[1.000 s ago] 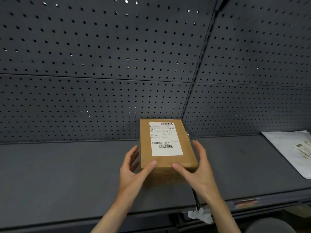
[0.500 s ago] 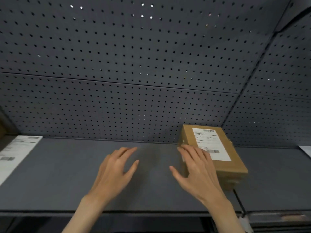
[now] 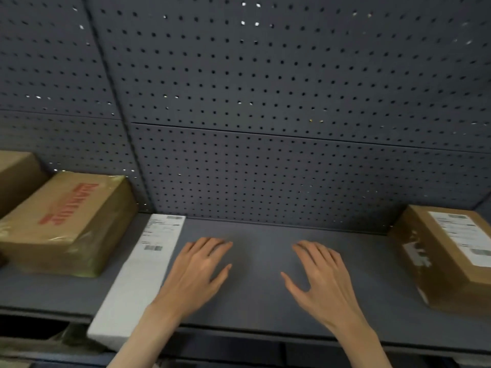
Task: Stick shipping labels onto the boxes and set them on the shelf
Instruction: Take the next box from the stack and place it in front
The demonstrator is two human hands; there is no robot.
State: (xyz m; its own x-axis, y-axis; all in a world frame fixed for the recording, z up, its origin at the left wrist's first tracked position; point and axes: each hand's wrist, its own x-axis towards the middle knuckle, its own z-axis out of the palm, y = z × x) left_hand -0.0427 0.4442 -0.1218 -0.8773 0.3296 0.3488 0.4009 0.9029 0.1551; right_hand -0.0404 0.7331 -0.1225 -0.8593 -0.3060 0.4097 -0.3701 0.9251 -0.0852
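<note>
A brown cardboard box (image 3: 435, 256) with a white shipping label (image 3: 463, 237) on top rests on the grey shelf (image 3: 255, 309) at the far right. My left hand (image 3: 198, 274) and my right hand (image 3: 318, 280) hover palm down over the middle of the shelf, fingers spread, holding nothing. Both hands are apart from the box. A flat white parcel (image 3: 140, 277) with a printed label lies just left of my left hand. A taped brown box with red print (image 3: 66, 224) sits at the left.
A dark perforated back panel (image 3: 265, 128) rises behind the shelf. Another brown box (image 3: 13, 176) shows at the far left edge. Crumpled wrapping lies below the shelf's front edge at the lower left (image 3: 53, 343).
Both hands have let go of the labelled box, which stays on the shelf. The view and my hands have shifted left, bringing the white parcel and the left boxes into sight.
</note>
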